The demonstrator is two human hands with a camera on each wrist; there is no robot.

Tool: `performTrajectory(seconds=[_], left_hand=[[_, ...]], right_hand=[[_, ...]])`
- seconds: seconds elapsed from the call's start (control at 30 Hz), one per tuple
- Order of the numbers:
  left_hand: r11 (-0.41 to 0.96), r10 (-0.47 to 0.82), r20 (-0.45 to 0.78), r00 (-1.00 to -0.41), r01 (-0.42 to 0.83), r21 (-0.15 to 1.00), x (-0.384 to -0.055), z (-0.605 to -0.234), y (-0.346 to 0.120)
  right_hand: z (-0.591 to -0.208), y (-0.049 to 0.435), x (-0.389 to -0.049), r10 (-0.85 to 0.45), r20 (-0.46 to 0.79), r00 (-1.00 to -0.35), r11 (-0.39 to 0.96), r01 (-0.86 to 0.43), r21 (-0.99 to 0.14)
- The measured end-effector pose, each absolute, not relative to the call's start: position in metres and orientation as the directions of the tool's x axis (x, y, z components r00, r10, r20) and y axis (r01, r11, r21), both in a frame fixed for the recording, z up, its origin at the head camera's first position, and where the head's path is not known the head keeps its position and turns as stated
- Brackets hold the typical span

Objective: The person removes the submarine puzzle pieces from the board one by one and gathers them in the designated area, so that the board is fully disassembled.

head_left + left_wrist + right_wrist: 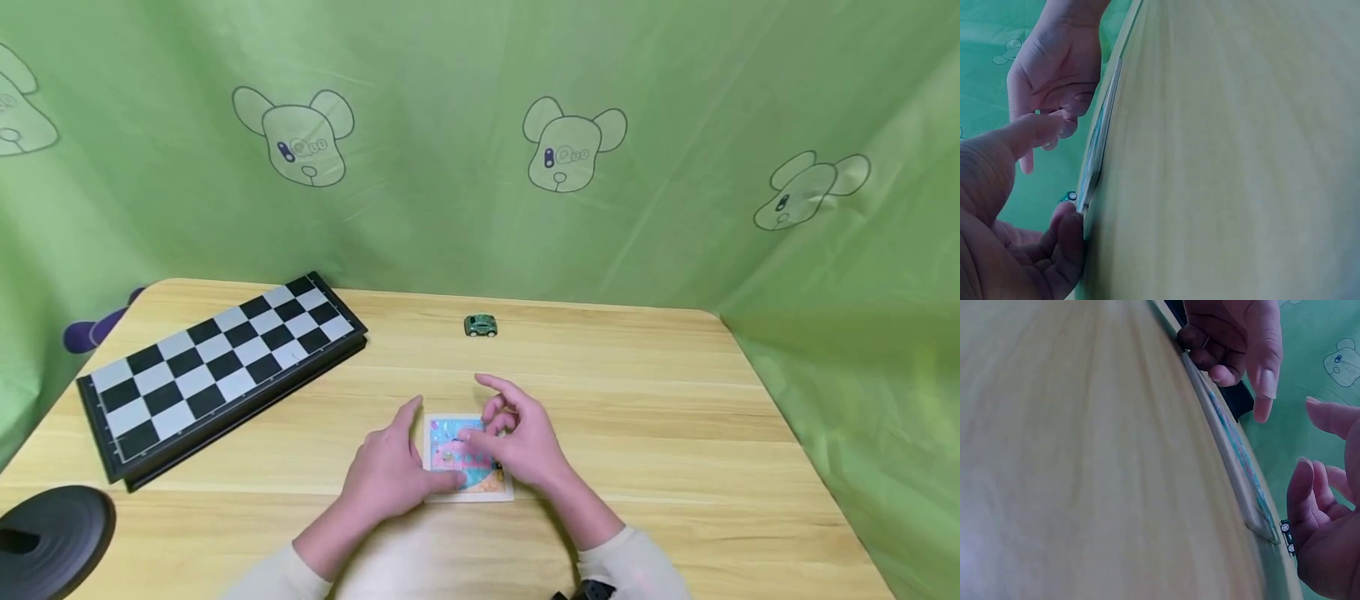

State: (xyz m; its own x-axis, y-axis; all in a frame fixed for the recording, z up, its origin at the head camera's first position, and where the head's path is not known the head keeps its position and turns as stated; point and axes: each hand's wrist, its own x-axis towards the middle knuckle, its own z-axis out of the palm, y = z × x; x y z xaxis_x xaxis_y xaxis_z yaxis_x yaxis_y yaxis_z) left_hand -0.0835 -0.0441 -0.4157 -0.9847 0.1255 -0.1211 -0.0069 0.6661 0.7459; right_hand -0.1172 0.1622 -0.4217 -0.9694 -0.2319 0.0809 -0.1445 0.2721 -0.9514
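A small flat picture board (486,483) with a white border and a pastel print lies on the table in front of me. My left hand (386,473) is at its left side, thumb stretched over the print. In the right wrist view, the left fingertips (1192,337) bend right at the board's end, while the thumb stands apart above the surface. Over the board's right part hovers my right hand (528,442), index finger raised and the other fingers loosely bent. Nothing shows between its thumb and fingers in the right wrist view.
A folded black-and-white chessboard (225,358) lies at the back left of the wooden table (637,400). A small green toy car (481,325) stands beyond the board. A round black disc (63,542) is at the front left. Green curtain (450,167) hangs behind the table.
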Motion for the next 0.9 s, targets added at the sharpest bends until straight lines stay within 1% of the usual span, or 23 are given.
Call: performTrajectory(seconds=[0.23,0.5,0.7,0.9], left_hand=[[0.742,0.183,-0.091,-0.979,0.076,0.666,-0.088,-0.424,-0.046],[0.751,0.231,-0.089,-0.969,0.119,0.65,-0.093,-0.424,-0.05],[0.74,0.226,-0.096,-0.969,0.107,0.664,-0.094,-0.426,-0.051],[0.666,0.241,-0.109,-0.964,0.083,0.741,-0.095,-0.431,-0.057]], right_hand=[[-0.427,0.16,-0.117,-0.309,0.036,-0.951,0.341,-0.146,-0.929],[-0.429,0.156,-0.12,-0.35,0.03,-0.936,0.405,-0.181,-0.896],[-0.429,0.153,-0.121,-0.362,0.01,-0.932,0.474,-0.194,-0.859],[-0.431,0.151,-0.125,-0.363,-0.003,-0.932,0.491,-0.188,-0.851]])
